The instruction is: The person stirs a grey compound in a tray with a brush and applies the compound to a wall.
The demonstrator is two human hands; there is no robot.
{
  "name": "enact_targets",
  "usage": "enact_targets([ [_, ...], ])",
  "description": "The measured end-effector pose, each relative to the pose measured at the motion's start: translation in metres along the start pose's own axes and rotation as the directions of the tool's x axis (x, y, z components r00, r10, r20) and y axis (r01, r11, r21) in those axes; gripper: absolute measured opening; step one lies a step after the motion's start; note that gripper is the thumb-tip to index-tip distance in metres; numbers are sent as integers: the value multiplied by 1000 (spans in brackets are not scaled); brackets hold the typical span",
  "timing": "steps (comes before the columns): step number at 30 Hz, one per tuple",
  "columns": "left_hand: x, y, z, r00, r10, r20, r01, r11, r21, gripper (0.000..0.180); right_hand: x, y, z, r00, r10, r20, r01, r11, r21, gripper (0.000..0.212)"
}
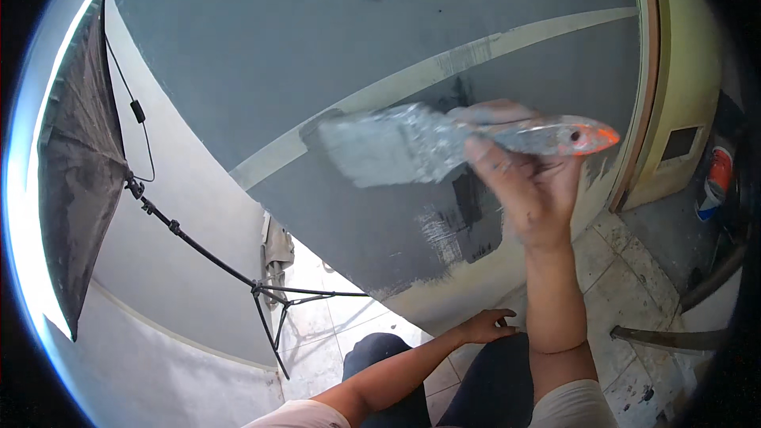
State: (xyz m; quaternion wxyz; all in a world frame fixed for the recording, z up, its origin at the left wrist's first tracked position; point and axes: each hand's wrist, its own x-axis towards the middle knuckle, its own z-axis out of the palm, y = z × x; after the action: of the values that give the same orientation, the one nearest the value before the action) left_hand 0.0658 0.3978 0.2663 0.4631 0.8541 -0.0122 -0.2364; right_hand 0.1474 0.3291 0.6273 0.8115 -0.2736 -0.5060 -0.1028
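Observation:
My right hand (527, 178) is closed round the handle of a wide paintbrush (380, 147), raised before a large grey panel. Grey paint coats the bristles, which point left and look smeared by motion. The handle is spattered and ends in an orange tip with a hole. Behind the brush, the grey-painted panel (317, 32) has a pale strip (380, 95) running across it and a pale, ragged lower edge. Whether the bristles touch the panel, I cannot tell. My left hand (485, 326) rests on my knee, its fingers loosely bent and apart, holding nothing.
On the left stands a black softbox lamp (79, 158) on a tripod (258, 289), its legs near the panel's lower edge. Dirty floor tiles (634, 293) and a curved dark bar (666, 338) lie at the right. A red shoe (718, 174) shows at the far right.

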Motion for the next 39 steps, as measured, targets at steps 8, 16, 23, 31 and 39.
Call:
enact_targets([
  [8,-4,-4,1,1000,12,-28,-10,998,68,81,3,-29,-38,990,-54,-130,38,991,-125,25],
  [16,-11,9,-2,1000,-2,5,1,1000,24,78,7,-7,-54,977,12,-213,-59,975,-215,25],
  [23,-11,10,1,1000,-16,-4,16,1000,15,80,9,-32,-63,984,-65,-164,21,966,-259,23],
  [31,-4,3,6,1000,-8,11,8,1000,2,79,24,-17,-104,979,-52,-197,-15,946,-324,17],
  [39,-11,1,5,995,-99,27,100,994,-34,87,14,-21,-66,990,-44,-131,9,966,-257,17],
])
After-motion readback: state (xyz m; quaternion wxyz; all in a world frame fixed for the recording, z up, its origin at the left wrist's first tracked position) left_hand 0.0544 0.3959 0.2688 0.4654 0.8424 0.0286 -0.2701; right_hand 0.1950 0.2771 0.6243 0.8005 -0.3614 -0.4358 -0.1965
